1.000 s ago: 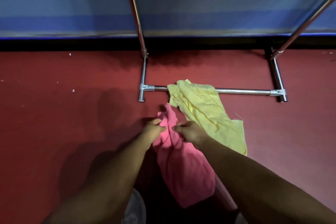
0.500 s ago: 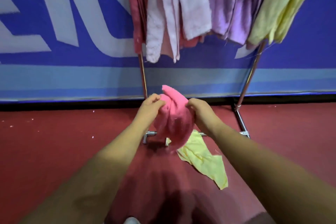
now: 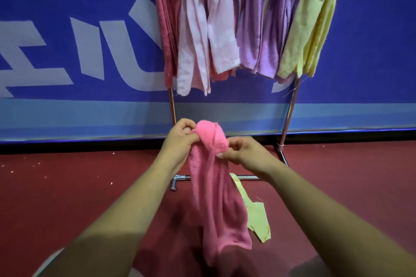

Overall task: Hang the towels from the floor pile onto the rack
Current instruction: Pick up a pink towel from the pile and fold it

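Note:
A pink towel [image 3: 216, 198] hangs in front of me, held up by its bunched top edge. My left hand [image 3: 180, 139] grips the top at the left, and my right hand [image 3: 243, 153] pinches it at the right. Behind the pink towel a yellow towel [image 3: 256, 216] lies on the red floor, partly hidden. The metal rack [image 3: 287, 128] stands behind, with its base bar near the floor. Several towels hang from it: dark pink [image 3: 165, 24], pale pink [image 3: 202, 29], purple [image 3: 261, 24] and yellow [image 3: 310, 22]. The rack's top bar is out of view.
A blue banner with large white letters [image 3: 78, 40] runs along the wall behind the rack. The red floor [image 3: 56, 186] stretches left and right of the rack's base.
Both hands lifted the pink towel off the floor to about waist height and it now hangs down long. My view rose from the floor to the hanging towels.

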Motion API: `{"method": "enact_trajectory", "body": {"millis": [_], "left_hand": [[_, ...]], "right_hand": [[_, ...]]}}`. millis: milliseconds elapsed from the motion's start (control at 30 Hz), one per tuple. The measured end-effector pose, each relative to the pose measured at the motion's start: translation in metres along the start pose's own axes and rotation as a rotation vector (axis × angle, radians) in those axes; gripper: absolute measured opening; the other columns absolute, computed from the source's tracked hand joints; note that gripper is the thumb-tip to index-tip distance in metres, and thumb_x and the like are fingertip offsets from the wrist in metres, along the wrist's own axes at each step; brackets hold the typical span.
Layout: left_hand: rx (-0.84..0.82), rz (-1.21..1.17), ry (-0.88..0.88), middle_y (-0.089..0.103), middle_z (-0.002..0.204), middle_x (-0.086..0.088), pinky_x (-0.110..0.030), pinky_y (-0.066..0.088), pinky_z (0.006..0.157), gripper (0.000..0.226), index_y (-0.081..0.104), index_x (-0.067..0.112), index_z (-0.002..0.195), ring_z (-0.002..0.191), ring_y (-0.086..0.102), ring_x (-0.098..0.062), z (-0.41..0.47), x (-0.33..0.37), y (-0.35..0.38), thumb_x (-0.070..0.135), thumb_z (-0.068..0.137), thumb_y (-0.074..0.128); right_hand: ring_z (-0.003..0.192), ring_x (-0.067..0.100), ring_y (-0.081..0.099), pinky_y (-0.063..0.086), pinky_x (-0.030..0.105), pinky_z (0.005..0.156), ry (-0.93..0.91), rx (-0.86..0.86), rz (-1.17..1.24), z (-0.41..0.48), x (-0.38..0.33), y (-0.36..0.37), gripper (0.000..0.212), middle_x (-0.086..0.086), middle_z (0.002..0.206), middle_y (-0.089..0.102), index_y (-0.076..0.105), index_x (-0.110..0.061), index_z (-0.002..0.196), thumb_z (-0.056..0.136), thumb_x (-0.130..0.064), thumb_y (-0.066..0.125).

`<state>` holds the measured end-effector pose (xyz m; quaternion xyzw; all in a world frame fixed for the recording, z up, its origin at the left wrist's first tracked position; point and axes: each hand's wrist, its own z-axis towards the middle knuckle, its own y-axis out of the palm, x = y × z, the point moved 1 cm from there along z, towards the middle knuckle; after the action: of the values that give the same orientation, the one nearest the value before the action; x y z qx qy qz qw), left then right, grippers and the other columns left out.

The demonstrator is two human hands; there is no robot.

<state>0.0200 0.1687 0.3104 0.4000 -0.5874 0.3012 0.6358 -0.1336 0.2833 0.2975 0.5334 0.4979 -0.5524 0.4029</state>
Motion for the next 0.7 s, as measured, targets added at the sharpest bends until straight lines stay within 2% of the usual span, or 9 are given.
{"method": "enact_trajectory", "body": {"millis": [67, 133, 267, 333, 433, 500, 567, 633, 700], "left_hand": [[-0.048, 0.005, -0.016, 0.065, 0.081, -0.009, -0.029, 0.046, 0.068, 0.034, 0.058, 0.012, 0.090, 0.073, 0.059, -0.018, -0.001, 0.003, 0.000, -0.019, 0.078, 0.051], [-0.106, 0.064, -0.031, 0.068, 0.092, -0.011, -0.026, 0.050, 0.077, 0.036, 0.064, 0.009, 0.098, 0.082, 0.063, -0.017, -0.003, 0.006, 0.000, -0.020, 0.081, 0.052], [-0.160, 0.099, 0.012, 0.069, 0.089, -0.005, -0.028, 0.049, 0.084, 0.028, 0.068, 0.011, 0.092, 0.085, 0.062, -0.015, -0.002, 0.013, 0.000, -0.015, 0.084, 0.060], [-0.179, 0.132, 0.039, 0.067, 0.084, -0.001, -0.027, 0.047, 0.081, 0.028, 0.066, 0.013, 0.088, 0.083, 0.060, -0.013, -0.001, 0.014, -0.001, -0.015, 0.083, 0.060], [-0.211, 0.225, 0.083, 0.065, 0.080, 0.003, -0.025, 0.044, 0.078, 0.029, 0.066, 0.015, 0.083, 0.081, 0.056, -0.012, -0.001, 0.012, -0.002, -0.014, 0.081, 0.064], [-0.240, 0.325, 0.117, 0.064, 0.074, 0.007, -0.024, 0.043, 0.073, 0.028, 0.067, 0.017, 0.077, 0.076, 0.054, -0.010, -0.002, 0.012, -0.002, -0.011, 0.077, 0.067], [-0.262, 0.434, 0.142, 0.064, 0.072, 0.010, -0.022, 0.041, 0.069, 0.029, 0.067, 0.019, 0.074, 0.072, 0.053, -0.007, -0.002, 0.013, -0.001, -0.010, 0.075, 0.066], [-0.246, 0.448, 0.134, 0.063, 0.079, 0.007, -0.021, 0.042, 0.070, 0.034, 0.067, 0.019, 0.082, 0.075, 0.054, -0.007, 0.000, 0.014, 0.000, -0.014, 0.075, 0.064], [-0.244, 0.392, 0.085, 0.061, 0.090, -0.001, -0.023, 0.046, 0.074, 0.043, 0.063, 0.019, 0.100, 0.081, 0.056, -0.011, 0.002, 0.016, -0.001, -0.017, 0.075, 0.064]], "right_hand": [[0.067, 0.005, 0.053, 0.045, 0.023, 0.068, -0.045, 0.111, -0.038, 0.001, -0.001, -0.005, 0.013, -0.001, 0.075, 0.064, 0.070, 0.002, 0.093, 0.085, 0.009, 0.063], [0.080, 0.015, 0.059, 0.049, 0.035, 0.080, -0.026, 0.177, 0.063, 0.002, 0.000, -0.010, 0.021, 0.004, 0.086, 0.069, 0.070, 0.001, 0.100, 0.087, 0.009, 0.057], [0.078, 0.023, 0.052, 0.042, 0.041, 0.077, 0.046, 0.190, 0.151, 0.008, -0.005, -0.009, 0.019, 0.015, 0.083, 0.060, 0.063, 0.010, 0.090, 0.073, 0.002, 0.058], [0.068, 0.020, 0.049, 0.040, 0.038, 0.072, 0.063, 0.143, 0.251, 0.009, -0.008, -0.005, 0.024, 0.014, 0.077, 0.053, 0.061, 0.005, 0.084, 0.064, -0.007, 0.059], [0.056, 0.012, 0.041, 0.034, 0.028, 0.057, 0.059, 0.021, 0.279, 0.012, -0.007, -0.002, 0.016, 0.001, 0.066, 0.050, 0.064, -0.012, 0.079, 0.081, -0.025, 0.074], [0.054, 0.011, 0.038, 0.031, 0.026, 0.054, -0.006, 0.023, 0.093, 0.013, -0.003, -0.003, 0.020, 0.000, 0.061, 0.049, 0.065, -0.008, 0.076, 0.087, -0.021, 0.076], [0.054, 0.008, 0.045, 0.037, 0.023, 0.056, -0.054, 0.034, 0.027, 0.014, -0.004, -0.002, 0.012, -0.004, 0.061, 0.055, 0.067, -0.003, 0.082, 0.089, -0.010, 0.072], [0.060, 0.007, 0.054, 0.045, 0.021, 0.060, -0.080, 0.055, 0.114, 0.014, -0.008, -0.003, 0.010, -0.003, 0.068, 0.062, 0.066, -0.007, 0.084, 0.093, -0.003, 0.065], [0.072, 0.017, 0.054, 0.045, 0.029, 0.067, -0.104, 0.128, 0.204, 0.017, -0.011, -0.009, 0.011, 0.012, 0.079, 0.057, 0.063, -0.007, 0.084, 0.095, -0.006, 0.062]]}}
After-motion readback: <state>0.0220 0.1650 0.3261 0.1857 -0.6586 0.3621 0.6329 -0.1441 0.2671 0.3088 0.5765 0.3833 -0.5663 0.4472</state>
